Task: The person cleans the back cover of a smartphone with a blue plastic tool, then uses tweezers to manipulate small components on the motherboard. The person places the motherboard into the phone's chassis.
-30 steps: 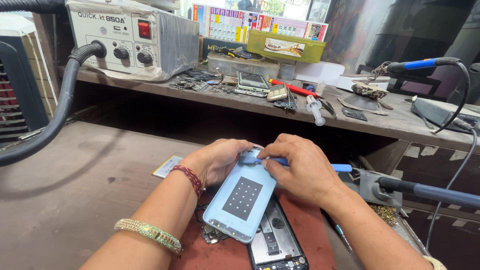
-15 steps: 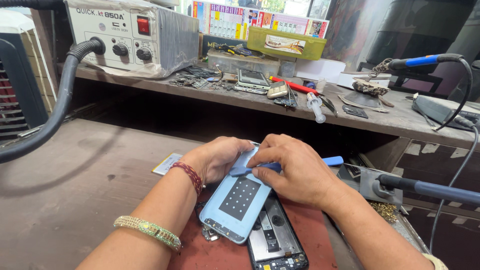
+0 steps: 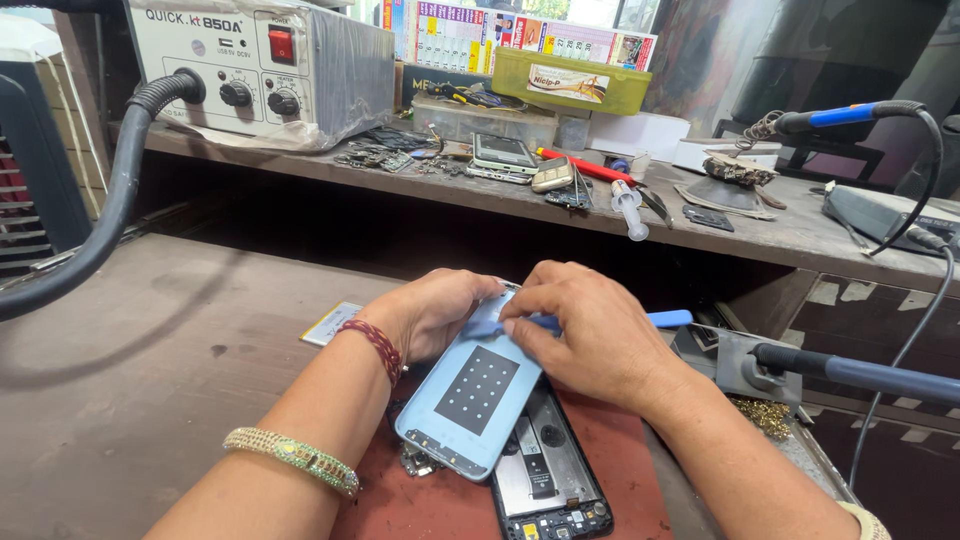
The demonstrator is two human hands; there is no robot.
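Fingers of the left hand curl around the top edge of a light-blue phone panel tilted above an opened phone on the tabletop, while the right hand pinches a blue pry tool against it.

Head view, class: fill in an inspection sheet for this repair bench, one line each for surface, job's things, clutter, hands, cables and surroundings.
Surface: worn brown bench; red mat under the work.
Job's things: light blue panel, tilted, resting over an opened phone; blue tool.
Clutter: shelf carries a syringe, small phones, loose parts and a green box.
Hands: left hand steadies the panel's top edge; right hand holds the blue tool against it.
Cables: thick grey hose from the rework station; black cord on the right.
Surroundings: soldering iron on its stand; another handle lower right.
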